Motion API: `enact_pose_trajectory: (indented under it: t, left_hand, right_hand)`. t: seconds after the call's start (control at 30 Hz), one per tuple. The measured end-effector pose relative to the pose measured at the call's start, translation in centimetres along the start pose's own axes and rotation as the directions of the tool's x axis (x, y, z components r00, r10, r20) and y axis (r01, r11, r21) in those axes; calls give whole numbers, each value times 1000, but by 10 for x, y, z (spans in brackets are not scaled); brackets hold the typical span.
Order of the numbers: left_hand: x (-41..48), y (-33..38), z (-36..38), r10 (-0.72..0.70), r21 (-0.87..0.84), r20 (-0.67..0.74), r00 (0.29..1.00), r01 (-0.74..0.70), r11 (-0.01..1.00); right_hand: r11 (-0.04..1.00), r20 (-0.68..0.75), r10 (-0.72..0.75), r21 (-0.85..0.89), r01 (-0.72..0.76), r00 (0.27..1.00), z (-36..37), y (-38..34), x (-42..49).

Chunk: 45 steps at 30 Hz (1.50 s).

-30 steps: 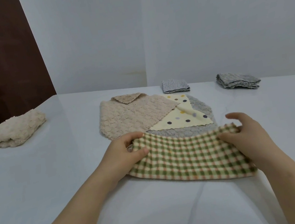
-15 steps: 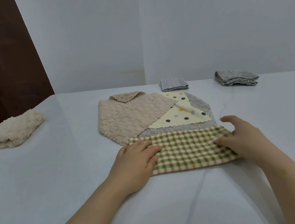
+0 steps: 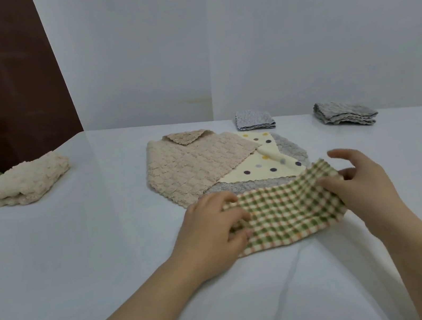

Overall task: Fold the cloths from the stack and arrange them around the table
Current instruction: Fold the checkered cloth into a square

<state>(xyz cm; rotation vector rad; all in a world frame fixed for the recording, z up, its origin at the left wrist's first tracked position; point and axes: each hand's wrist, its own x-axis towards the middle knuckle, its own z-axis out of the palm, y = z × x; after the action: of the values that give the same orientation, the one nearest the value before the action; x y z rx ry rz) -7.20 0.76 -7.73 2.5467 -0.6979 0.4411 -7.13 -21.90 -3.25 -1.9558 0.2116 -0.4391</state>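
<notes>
Hands: left hand grips, right hand pinches the green-checked woven cloth, centre frame.
Risk: right pinch looks loose; a slip would skew the fold.

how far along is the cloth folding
Done: cream folded cloth at left, grey folded cloth and second grey folded cloth at the far edge. In hand: left hand and right hand grip the green checked cloth, partly folded. Left: beige cloth, dotted cloth and bottom grey cloth lie unfolded.

Your checked cloth is soft woven; beige cloth nubbly; table glossy, smooth.
</notes>
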Motion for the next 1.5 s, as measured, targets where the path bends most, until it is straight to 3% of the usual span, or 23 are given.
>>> enact_pose_trajectory:
  t: [0.1,0.23,0.37,0.43,0.5,0.63,0.77,0.83,0.97,1.13,1.23,1.33,1.5]
  left_hand:
    - [4,9,-9,-221,-282,-106,970,184,942]
    - [9,10,-19,-576,-689,-17,817,408,599]
    - [12,11,-29,-621,-855,166,766,426,297]
    - [12,12,-31,-595,-859,237,768,451,241]
    - [11,11,-29,-571,-831,261,778,483,278]
    - [9,8,-23,-542,-734,240,805,516,441]
    - [10,9,-31,-575,-782,158,803,457,424]
    - [8,7,-39,-582,-791,145,800,447,418]
    - [2,-2,-41,-573,-586,87,815,507,632]
    - [0,-6,-43,-551,-398,34,834,517,758]
    - [-1,-7,-43,-515,-221,72,854,518,826]
    - [-2,-10,-45,-523,-149,103,846,533,833]
    - [0,-14,-51,-570,-266,65,819,564,782]
  right_hand:
    - [974,28,-80,213,72,996,12,-18,-13]
    - [946,140,-185,292,138,973,39,-31,-31]
    - [951,336,-266,244,190,903,56,-32,-43]
    - [944,432,-257,302,130,864,57,-31,-46]
    - [919,426,-253,388,77,869,54,-31,-46]
    - [907,236,-147,420,36,960,52,-29,-38]
    - [966,146,-57,259,18,988,51,-18,-30]
    - [979,159,-53,202,20,986,52,-14,-29]
    - [995,219,-99,45,92,971,57,-8,-30]
    - [978,292,-156,-86,188,944,60,-4,-32]
    - [953,349,-189,-162,257,918,61,-2,-32]
    - [947,362,-206,-161,278,909,61,-2,-32]
    - [932,341,-286,-117,343,895,63,-6,-36]
